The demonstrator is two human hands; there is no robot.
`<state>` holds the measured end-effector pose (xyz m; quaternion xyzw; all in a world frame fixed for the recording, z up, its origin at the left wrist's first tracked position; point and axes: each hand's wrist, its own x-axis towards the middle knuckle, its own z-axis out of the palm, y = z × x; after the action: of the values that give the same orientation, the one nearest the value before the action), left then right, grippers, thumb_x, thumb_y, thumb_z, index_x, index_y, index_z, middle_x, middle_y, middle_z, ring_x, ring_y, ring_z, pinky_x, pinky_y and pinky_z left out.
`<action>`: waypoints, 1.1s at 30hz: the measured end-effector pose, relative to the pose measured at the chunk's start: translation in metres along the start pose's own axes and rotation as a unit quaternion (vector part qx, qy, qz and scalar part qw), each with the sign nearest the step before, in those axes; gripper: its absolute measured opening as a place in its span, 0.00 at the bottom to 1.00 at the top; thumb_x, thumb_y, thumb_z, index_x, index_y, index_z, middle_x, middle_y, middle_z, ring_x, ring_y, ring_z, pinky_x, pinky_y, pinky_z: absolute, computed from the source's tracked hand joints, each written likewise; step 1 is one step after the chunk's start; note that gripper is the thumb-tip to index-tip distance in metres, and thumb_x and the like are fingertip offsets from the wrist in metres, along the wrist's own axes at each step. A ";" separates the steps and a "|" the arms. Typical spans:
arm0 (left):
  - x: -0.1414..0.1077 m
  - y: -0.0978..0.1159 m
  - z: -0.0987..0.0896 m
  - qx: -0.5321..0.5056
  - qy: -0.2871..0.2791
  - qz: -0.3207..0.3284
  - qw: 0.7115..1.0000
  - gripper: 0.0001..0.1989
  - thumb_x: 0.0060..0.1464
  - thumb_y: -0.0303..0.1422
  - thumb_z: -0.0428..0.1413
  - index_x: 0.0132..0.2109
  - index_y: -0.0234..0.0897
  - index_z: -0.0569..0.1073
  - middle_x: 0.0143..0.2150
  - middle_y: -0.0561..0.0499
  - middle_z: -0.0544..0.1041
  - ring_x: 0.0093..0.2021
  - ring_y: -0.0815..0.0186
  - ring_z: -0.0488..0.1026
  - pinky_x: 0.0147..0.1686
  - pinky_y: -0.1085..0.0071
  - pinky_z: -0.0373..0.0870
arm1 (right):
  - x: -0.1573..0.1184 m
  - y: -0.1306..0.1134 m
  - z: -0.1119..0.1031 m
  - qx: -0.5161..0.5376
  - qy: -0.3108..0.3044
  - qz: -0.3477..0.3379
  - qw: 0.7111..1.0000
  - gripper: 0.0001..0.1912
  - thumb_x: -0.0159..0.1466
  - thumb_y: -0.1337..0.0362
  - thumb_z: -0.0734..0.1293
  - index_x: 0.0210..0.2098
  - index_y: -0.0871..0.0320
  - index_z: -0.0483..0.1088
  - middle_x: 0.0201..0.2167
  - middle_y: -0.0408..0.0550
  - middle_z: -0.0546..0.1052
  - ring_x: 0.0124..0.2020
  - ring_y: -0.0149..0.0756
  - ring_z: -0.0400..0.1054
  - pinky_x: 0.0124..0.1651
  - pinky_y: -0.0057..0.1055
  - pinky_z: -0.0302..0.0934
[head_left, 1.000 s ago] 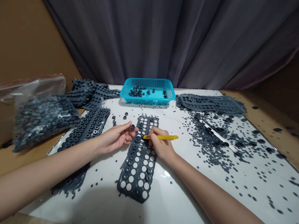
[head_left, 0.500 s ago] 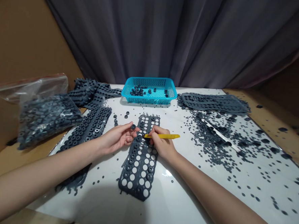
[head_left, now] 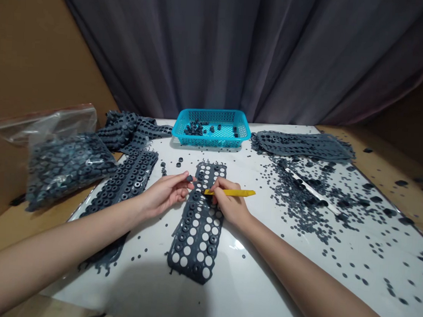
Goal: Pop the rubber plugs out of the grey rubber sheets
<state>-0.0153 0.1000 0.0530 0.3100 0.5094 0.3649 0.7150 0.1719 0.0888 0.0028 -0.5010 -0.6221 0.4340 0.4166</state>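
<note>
Between the thumb and fingertips of my left hand (head_left: pixel 168 191) is a small dark rubber grommet (head_left: pixel 189 178), held just above a perforated rubber sheet (head_left: pixel 197 234). Some holes of that sheet show white table through them, while others still carry round grommets. My right hand (head_left: pixel 228 202) grips a yellow-handled tool (head_left: pixel 240 193), perhaps a craft knife, over the sheet's upper half; its tip is too small to make out. A few loose grommets (head_left: pixel 179 162) lie on the table beyond my left hand.
A blue plastic basket (head_left: pixel 210 141) holding several grommets stands at the back. At left are a full grommet sheet (head_left: pixel 124 186) and a clear bag of grommets (head_left: pixel 67 169). Small dark discs (head_left: pixel 301 207), a white strip (head_left: pixel 311 191) and stacked sheets (head_left: pixel 301 145) lie at right.
The grommet in my left fingers has turned slightly, and the left fingers have shifted a little. My right hand and the yellow tool are almost where they were.
</note>
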 end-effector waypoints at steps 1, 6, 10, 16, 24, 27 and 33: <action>0.004 0.003 -0.004 0.055 0.023 0.043 0.997 0.08 0.58 0.31 0.54 0.35 0.30 0.75 0.29 0.49 0.73 0.22 0.76 0.65 0.21 0.81 0.62 | 0.000 0.001 0.000 0.002 -0.001 0.001 1.000 0.08 0.56 0.66 0.57 0.22 0.56 0.63 0.15 0.39 0.65 0.20 0.31 0.61 0.26 0.28 0.52; 0.034 0.033 -0.042 0.475 0.124 0.296 0.820 0.07 0.46 0.31 0.62 0.36 0.36 0.78 0.34 0.47 0.77 0.34 0.64 0.68 0.36 0.71 0.64 | 0.001 0.004 0.002 0.007 -0.001 -0.001 1.000 0.08 0.56 0.66 0.57 0.22 0.56 0.62 0.14 0.39 0.65 0.21 0.31 0.61 0.26 0.28 0.52; 0.047 0.054 -0.065 0.621 0.096 0.308 0.714 0.13 0.45 0.36 0.62 0.40 0.38 0.79 0.40 0.45 0.78 0.39 0.57 0.70 0.44 0.65 0.61 | 0.001 0.002 0.001 0.008 0.001 0.000 1.000 0.07 0.55 0.66 0.57 0.21 0.55 0.62 0.15 0.39 0.65 0.21 0.31 0.61 0.26 0.29 0.52; -0.012 0.028 -0.033 0.643 -0.002 0.418 0.642 0.12 0.49 0.38 0.60 0.41 0.39 0.76 0.39 0.45 0.77 0.42 0.55 0.69 0.45 0.63 0.60 | 0.000 0.003 0.000 0.018 -0.005 0.006 1.000 0.08 0.56 0.66 0.58 0.22 0.55 0.64 0.15 0.39 0.66 0.21 0.32 0.62 0.27 0.29 0.53; -0.071 -0.083 -0.015 0.682 -0.247 0.363 0.585 0.07 0.62 0.30 0.48 0.38 0.38 0.71 0.32 0.51 0.73 0.33 0.66 0.68 0.35 0.71 0.62 | 0.004 -0.006 -0.004 0.160 0.020 0.032 0.986 0.07 0.57 0.66 0.59 0.32 0.56 0.67 0.19 0.40 0.70 0.21 0.31 0.64 0.26 0.28 0.58; -0.072 -0.086 -0.014 0.651 -0.254 0.395 0.596 0.10 0.63 0.27 0.44 0.39 0.37 0.70 0.33 0.51 0.74 0.33 0.67 0.68 0.34 0.72 0.62 | 0.007 -0.010 -0.006 0.196 -0.011 0.038 0.980 0.11 0.59 0.65 0.61 0.40 0.56 0.70 0.31 0.46 0.77 0.31 0.34 0.70 0.34 0.31 0.64; -0.069 -0.044 -0.008 0.584 -0.227 0.405 0.666 0.11 0.56 0.36 0.55 0.45 0.38 0.72 0.38 0.47 0.77 0.39 0.62 0.71 0.41 0.67 0.64 | 0.007 -0.006 -0.001 0.258 -0.025 0.110 0.960 0.09 0.58 0.59 0.67 0.34 0.59 0.73 0.32 0.49 0.78 0.33 0.36 0.74 0.40 0.33 0.68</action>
<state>-0.0284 0.0189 0.0501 0.9129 0.2646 0.1648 0.2637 0.1699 0.0953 0.0089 -0.4308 -0.4404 0.6356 0.4653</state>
